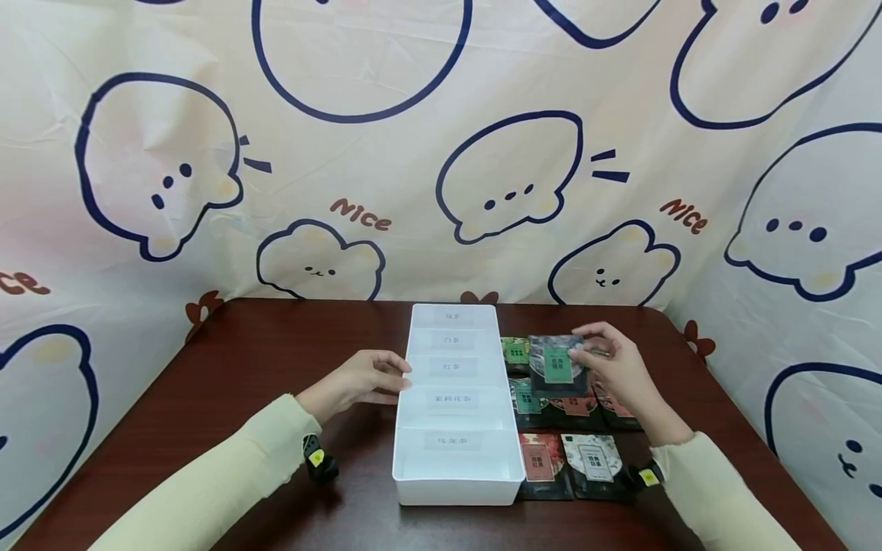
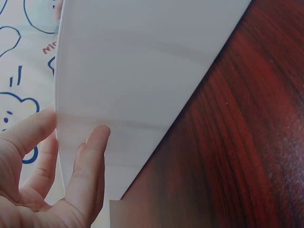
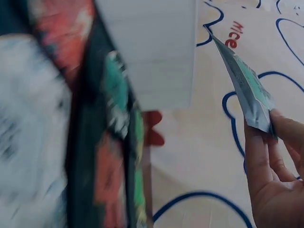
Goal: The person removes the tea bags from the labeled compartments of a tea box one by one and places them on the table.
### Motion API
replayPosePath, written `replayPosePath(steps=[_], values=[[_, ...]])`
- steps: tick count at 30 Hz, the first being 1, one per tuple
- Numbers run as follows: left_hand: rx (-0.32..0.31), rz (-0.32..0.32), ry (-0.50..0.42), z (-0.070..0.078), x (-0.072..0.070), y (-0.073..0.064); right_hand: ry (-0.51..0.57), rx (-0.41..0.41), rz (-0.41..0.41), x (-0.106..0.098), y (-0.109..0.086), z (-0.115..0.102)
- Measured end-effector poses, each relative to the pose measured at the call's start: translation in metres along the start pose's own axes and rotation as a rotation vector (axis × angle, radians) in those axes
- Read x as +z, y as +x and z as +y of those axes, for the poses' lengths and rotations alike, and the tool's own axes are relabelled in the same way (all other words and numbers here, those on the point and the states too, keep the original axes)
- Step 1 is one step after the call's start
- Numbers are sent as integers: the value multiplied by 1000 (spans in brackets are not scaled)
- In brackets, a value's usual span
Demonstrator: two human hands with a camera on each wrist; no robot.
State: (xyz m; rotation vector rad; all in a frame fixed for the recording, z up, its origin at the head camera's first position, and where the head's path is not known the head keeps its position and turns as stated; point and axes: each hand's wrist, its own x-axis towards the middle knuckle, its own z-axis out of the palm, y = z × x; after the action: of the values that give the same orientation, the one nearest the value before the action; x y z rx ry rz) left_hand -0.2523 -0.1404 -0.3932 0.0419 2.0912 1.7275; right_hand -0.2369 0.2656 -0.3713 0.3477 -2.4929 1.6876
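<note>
My right hand (image 1: 613,363) pinches a tea sachet (image 1: 556,369), dark grey with a green label, by its right edge. In the right wrist view this tea sachet (image 3: 244,85) is tilted and seen nearly edge-on, thumb on one face and fingers on the other. It is raised over other tea sachets. To the left stands a long white box (image 1: 458,490) with labelled compartments in a row. The left hand (image 1: 365,380) is at the box's left side. The left wrist view shows its fingers (image 2: 97,147) fairly straight, touching the outer wall and rim.
Right of the box, several tea sachets lie in rows. A red-topped sachet (image 1: 544,463) and a white one (image 1: 594,463) are nearest; a yellow-green one (image 1: 514,352) is farthest. Everything rests on a dark brown table (image 1: 296,329). A cartoon-printed curtain (image 1: 400,168) hangs behind it.
</note>
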Motion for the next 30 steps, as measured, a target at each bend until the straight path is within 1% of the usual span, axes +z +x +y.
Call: replayPosePath(steps=[5,7,9,11,14,17,20,22,24,30], values=[[0,9,5,1,-1,-1,-47,20,1,-23,-24,14],[5,8,8,2,-2,-1,-72,52,-2,-34,-33,20],[7,5,6,2,-2,-2,-93,109,-7,-44,-41,24],[8,0,5,2,-1,-2,-105,184,-18,-54,-49,28],[8,4,9,2,-1,-3,-103,294,-48,-68,-58,34],[4,10,14,2,-2,-3,-98,377,-102,-79,-65,40],[-4,20,6,2,-2,-2,-94,438,-167,-88,-72,46],[-3,20,5,1,-1,-2,-91,453,-210,-93,-77,50],[-4,21,7,1,-1,-2,-98,469,-234,-97,-80,54],[-3,11,15,1,0,-2,-185,516,-234,-107,-85,63]])
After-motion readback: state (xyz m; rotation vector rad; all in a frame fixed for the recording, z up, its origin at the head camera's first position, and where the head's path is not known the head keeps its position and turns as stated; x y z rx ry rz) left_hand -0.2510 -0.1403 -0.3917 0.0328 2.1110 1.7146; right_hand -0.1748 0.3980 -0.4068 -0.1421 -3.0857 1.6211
